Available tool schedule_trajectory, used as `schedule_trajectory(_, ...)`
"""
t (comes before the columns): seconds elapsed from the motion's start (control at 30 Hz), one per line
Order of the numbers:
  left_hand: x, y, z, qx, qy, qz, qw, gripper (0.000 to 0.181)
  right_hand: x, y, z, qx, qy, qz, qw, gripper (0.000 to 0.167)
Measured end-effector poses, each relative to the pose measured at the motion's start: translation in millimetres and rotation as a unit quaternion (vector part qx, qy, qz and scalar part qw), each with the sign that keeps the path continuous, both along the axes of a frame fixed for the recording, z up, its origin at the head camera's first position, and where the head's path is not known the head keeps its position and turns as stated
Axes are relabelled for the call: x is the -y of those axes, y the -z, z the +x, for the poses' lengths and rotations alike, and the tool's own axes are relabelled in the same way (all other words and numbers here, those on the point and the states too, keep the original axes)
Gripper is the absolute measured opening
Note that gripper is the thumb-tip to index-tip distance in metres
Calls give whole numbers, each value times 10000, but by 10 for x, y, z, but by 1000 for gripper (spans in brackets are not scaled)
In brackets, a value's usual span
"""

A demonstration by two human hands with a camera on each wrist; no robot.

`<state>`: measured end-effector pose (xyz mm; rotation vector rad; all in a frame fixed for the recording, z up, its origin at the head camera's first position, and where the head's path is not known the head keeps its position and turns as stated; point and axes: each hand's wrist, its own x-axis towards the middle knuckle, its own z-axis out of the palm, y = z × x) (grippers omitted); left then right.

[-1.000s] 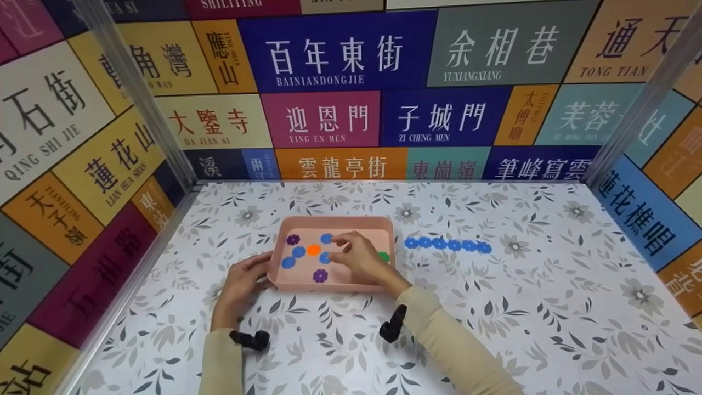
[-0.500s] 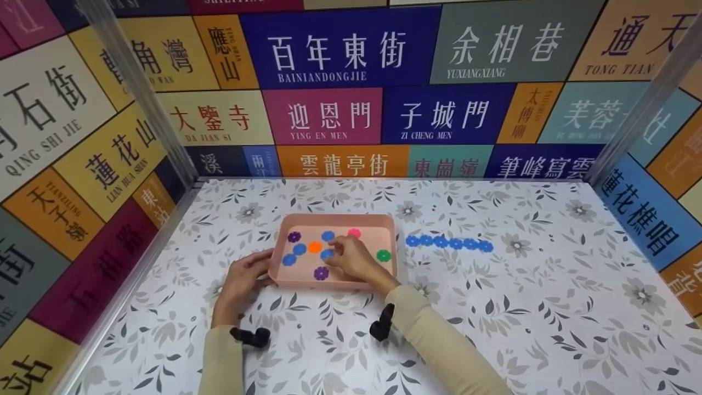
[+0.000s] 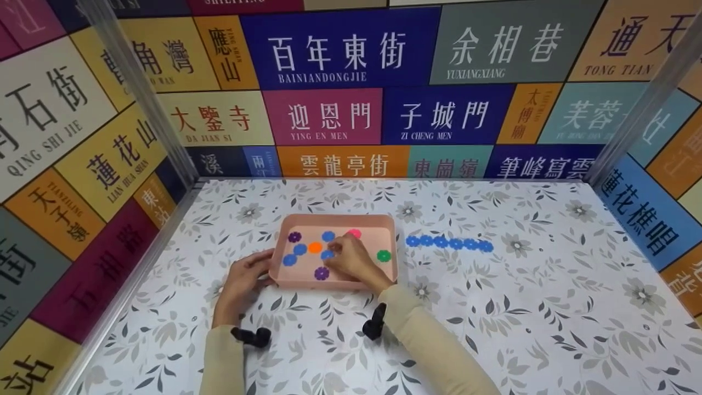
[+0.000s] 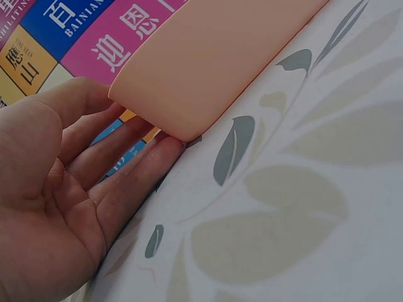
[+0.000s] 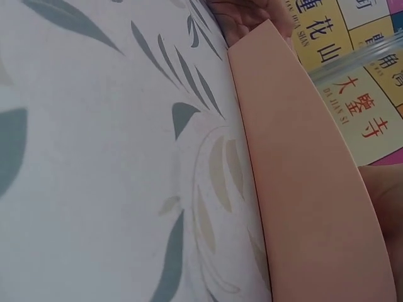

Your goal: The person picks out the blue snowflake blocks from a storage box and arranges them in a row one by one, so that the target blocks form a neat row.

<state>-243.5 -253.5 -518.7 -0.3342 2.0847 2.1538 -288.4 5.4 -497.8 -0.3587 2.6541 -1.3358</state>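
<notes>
Pink tray (image 3: 337,220) holds coloured flower pieces (image 3: 315,248); left hand (image 3: 245,277) touches its edge, fingers relaxed; right hand (image 3: 355,259) inside, grip unclear. Leaf-printed surface (image 3: 526,318), blue row (image 3: 456,243) centre-right; lettered walls (image 3: 337,46), upper frame.

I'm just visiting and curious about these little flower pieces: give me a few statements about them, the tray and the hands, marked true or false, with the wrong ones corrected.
1. The row of blue flower pieces lies on the leaf-patterned tabletop, right of the pink tray. True.

2. The left hand reaches in over the pieces. False: the right hand does; the left hand touches the outside of the pink tray at its left end.

3. The green flower piece is inside the pink tray. True.

4. The orange piece is outside the pink tray. False: the orange piece lies inside it.

5. Two purple flower pieces show in the pink tray. True.
</notes>
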Motion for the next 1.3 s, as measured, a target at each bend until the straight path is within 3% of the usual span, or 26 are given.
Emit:
schedule_trajectory(0.2,-3,-6,-2,77,-10,-129,9999,42,7,15,-22,-340,-43,261,9991,36)
schedule_trajectory(0.43,3,-17,-4,30,21,-77,10000,41,31,2,-40,-207,68,406,9989,29)
schedule_trajectory(0.77,-15,14,-7,-56,-59,70,9999,42,61,-27,-43,-198,13,1124,9935,25)
schedule_trajectory(1.17,-9,2,1,-9,-30,-175,9998,43,78,-24,-64,61,233,1094,9937,23)
schedule_trajectory(1.3,-18,3,5,-8,-34,-142,9999,43,76,-12,-64,-47,171,1199,9926,26)
